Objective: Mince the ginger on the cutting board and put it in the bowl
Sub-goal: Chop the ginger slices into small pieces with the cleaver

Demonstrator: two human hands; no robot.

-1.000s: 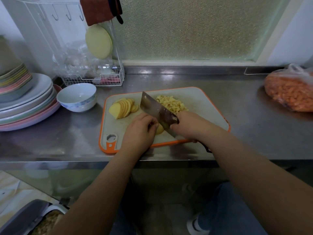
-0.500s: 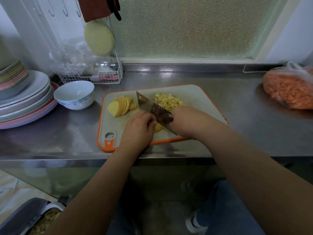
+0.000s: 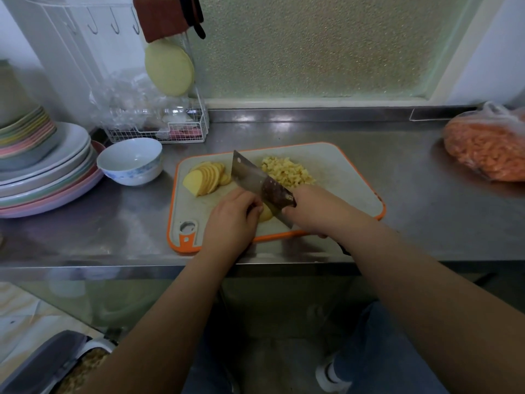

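Observation:
A grey cutting board (image 3: pixel 341 177) with an orange rim lies on the steel counter. On it are a fan of ginger slices (image 3: pixel 206 179) at the left and a heap of minced ginger (image 3: pixel 287 173) at the back. My left hand (image 3: pixel 231 220) holds down a small stack of ginger slices (image 3: pixel 265 214) with curled fingers. My right hand (image 3: pixel 318 211) grips the handle of a cleaver (image 3: pixel 255 182), whose blade is tilted up just right of my left fingers. A white bowl (image 3: pixel 130 162) stands empty left of the board.
Stacked plates (image 3: pixel 42 177) fill the counter's left end. A wire rack (image 3: pixel 159 129) with plastic wrap stands behind the bowl. A bag of orange bits (image 3: pixel 485 149) lies at the right. The counter's front edge runs just below the board.
The cleaver went down onto the ginger under my left fingers half a second ago and has come back up. My left hand has stayed on the slices.

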